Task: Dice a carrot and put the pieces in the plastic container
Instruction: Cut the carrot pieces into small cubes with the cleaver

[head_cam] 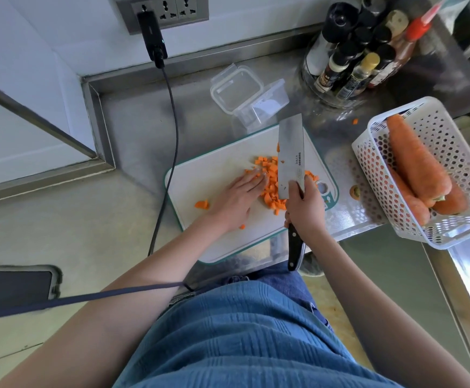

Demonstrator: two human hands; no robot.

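our right hand (306, 211) is wrapped tight around the black handle of the cleaver (291, 158), blade lying over the right side of the diced carrot (270, 186) pile. our left hand (238, 198) is flat and relaxed, fingers straight, fingertips pressing into the left edge of the pile, not gripping anything. all of that sits on the white cutting board (214, 175) with the teal rim. a couple of stray bits lie apart on the board, one bigger chunk (202, 204) near the left edge.

the plastic container (267, 107) is just past the far edge of the board, clear, no carrot in it, with its lid (235, 89) leaning against it on the left. so one container, one lid.

off to the right is a white perforated basket (373, 163) holding three whole carrots (415, 161) as far as we can count. far right there's a round rack of bottles (357, 51), too crowded to count.
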